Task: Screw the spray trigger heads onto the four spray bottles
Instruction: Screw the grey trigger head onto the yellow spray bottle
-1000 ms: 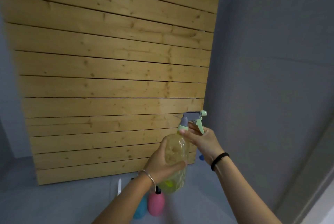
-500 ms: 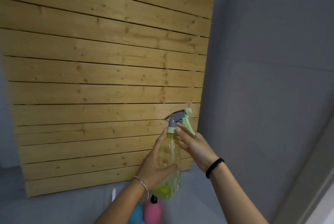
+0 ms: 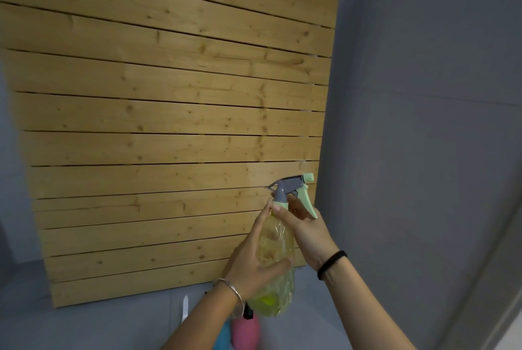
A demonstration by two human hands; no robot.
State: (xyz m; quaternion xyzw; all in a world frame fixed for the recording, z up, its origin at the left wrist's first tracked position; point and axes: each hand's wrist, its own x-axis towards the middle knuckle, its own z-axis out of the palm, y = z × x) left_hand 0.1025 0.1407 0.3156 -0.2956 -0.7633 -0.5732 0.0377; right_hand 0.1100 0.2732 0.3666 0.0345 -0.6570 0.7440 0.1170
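The yellow spray bottle [image 3: 275, 262] is held up in the air in front of the wooden slat panel [image 3: 169, 112], carried by nothing but the 2 hands, with its spray trigger head [image 3: 292, 190] seated on the neck and its nozzle pointing right. The left hand [image 3: 254, 262] wraps the bottle's body, fingers reaching up the far side and thumb pressed across the front. The right hand [image 3: 306, 229] pinches the pale green collar [image 3: 279, 205] at the base of the trigger head between thumb and fingertips, which reads as a tightening turn in progress. Below, near the bottom edge of the view, a pink bottle [image 3: 245, 334] and what seems to be a blue bottle [image 3: 224, 338] stand close together on the grey floor [image 3: 99, 321], partly hidden by the left forearm; whether they carry heads is hard to tell, and the 4th bottle is not in view. The main risk is a cross-threaded collar: if the head sits tilted while the right hand twists, it could bind before sealing. The thin, crinkled bottle wall may also buckle or slip round under the left hand's grip, so that the collar turns the bottle instead of tightening.
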